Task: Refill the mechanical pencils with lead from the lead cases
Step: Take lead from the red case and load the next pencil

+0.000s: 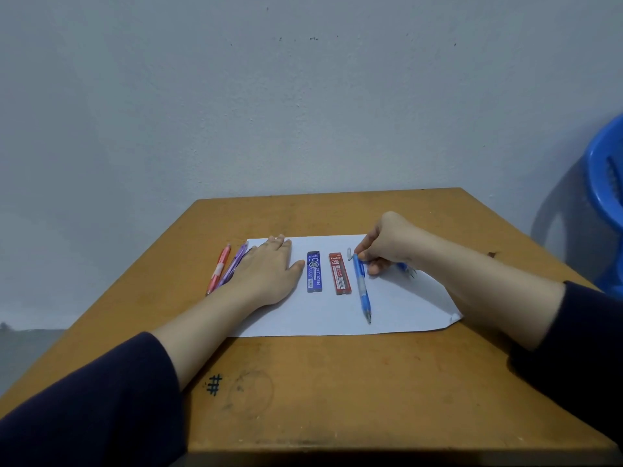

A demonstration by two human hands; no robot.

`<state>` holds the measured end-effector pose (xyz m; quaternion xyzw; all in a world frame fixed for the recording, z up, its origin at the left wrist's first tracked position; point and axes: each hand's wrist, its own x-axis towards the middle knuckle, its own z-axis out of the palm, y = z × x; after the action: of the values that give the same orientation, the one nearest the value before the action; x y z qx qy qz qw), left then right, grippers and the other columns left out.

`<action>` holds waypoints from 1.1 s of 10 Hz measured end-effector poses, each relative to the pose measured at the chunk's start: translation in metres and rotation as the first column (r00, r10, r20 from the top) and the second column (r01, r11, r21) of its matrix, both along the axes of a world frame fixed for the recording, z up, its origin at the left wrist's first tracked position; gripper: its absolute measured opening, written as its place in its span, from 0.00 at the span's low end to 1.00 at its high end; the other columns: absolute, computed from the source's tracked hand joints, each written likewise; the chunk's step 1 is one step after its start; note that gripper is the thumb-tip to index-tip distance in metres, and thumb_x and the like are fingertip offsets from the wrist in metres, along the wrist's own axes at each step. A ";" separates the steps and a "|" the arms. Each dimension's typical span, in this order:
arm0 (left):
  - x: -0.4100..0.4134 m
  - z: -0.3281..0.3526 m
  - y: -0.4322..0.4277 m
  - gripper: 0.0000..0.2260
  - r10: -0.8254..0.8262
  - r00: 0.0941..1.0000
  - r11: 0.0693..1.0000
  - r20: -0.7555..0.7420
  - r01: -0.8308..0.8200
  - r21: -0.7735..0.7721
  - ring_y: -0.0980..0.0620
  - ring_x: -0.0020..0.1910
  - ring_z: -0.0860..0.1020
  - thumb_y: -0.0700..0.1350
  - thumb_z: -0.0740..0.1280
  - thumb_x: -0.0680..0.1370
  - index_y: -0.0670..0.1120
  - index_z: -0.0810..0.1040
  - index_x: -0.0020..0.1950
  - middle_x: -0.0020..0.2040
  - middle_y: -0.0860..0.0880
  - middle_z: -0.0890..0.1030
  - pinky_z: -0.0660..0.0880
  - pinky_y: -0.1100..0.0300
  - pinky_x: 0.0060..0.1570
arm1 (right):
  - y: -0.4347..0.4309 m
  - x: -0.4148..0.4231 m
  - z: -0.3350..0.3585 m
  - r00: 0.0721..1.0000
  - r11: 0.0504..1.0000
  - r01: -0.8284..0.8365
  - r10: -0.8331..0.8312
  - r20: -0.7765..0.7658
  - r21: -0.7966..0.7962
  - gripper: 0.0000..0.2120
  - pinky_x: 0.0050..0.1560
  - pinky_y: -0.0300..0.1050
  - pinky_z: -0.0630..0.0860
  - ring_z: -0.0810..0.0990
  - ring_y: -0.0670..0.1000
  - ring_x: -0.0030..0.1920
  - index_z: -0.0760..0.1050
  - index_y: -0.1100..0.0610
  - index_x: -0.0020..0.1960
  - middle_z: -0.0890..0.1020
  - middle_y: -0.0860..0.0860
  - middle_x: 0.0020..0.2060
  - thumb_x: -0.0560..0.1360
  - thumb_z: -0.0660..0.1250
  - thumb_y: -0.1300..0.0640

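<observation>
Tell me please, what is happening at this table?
A person is at a table with a sheet of paper on it. The right hand pinches the upper end of a blue pencil lying on the paper. The left hand rests flat beside a purple pencil and a pink pencil. A blue lead case and a red lead case lie between the hands.
</observation>
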<state>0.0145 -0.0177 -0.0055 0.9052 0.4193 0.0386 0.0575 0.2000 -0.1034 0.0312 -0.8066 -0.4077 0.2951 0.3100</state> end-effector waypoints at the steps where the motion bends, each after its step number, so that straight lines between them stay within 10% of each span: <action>1: 0.000 0.000 0.000 0.27 0.001 1.000 1.000 -0.007 -0.001 0.006 0.50 0.78 0.49 0.55 0.50 0.83 0.43 0.50 0.78 0.79 0.47 0.50 0.49 0.52 0.75 | 0.001 -0.001 0.000 1.000 1.000 0.005 -0.005 -0.006 0.002 0.02 0.37 0.40 0.81 0.81 0.51 0.29 0.80 0.65 0.45 0.83 0.58 0.34 0.73 0.70 0.66; 5: 0.000 0.000 0.000 0.28 0.006 1.000 1.000 -0.019 -0.005 0.006 0.50 0.78 0.49 0.55 0.50 0.83 0.43 0.50 0.78 0.79 0.47 0.50 0.50 0.53 0.75 | 0.000 -0.002 0.005 0.911 0.920 -0.310 0.215 0.352 0.240 0.13 0.38 0.34 0.69 0.74 0.41 0.37 0.81 0.52 0.55 0.82 0.47 0.44 0.72 0.72 0.52; 7: 0.000 0.000 -0.001 0.28 0.003 1.000 1.000 -0.017 -0.003 0.004 0.50 0.78 0.49 0.55 0.50 0.83 0.43 0.50 0.78 0.79 0.47 0.51 0.50 0.53 0.75 | -0.001 -0.005 -0.002 0.758 0.891 -0.453 0.404 0.513 -0.033 0.37 0.69 0.56 0.62 0.62 0.49 0.70 0.71 0.50 0.68 0.73 0.49 0.65 0.63 0.74 0.38; 11: 0.000 0.000 0.000 0.28 0.012 1.000 1.000 -0.025 -0.012 0.012 0.50 0.78 0.49 0.56 0.50 0.83 0.44 0.50 0.78 0.79 0.47 0.51 0.50 0.52 0.75 | -0.002 -0.013 -0.003 0.751 0.894 -0.441 0.416 0.513 -0.078 0.39 0.62 0.45 0.69 0.70 0.49 0.65 0.74 0.55 0.67 0.75 0.49 0.65 0.60 0.78 0.41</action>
<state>0.0148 -0.0174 -0.0058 0.9035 0.4251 0.0300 0.0464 0.1871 -0.1052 0.0282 -0.7329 -0.6564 0.1209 0.1322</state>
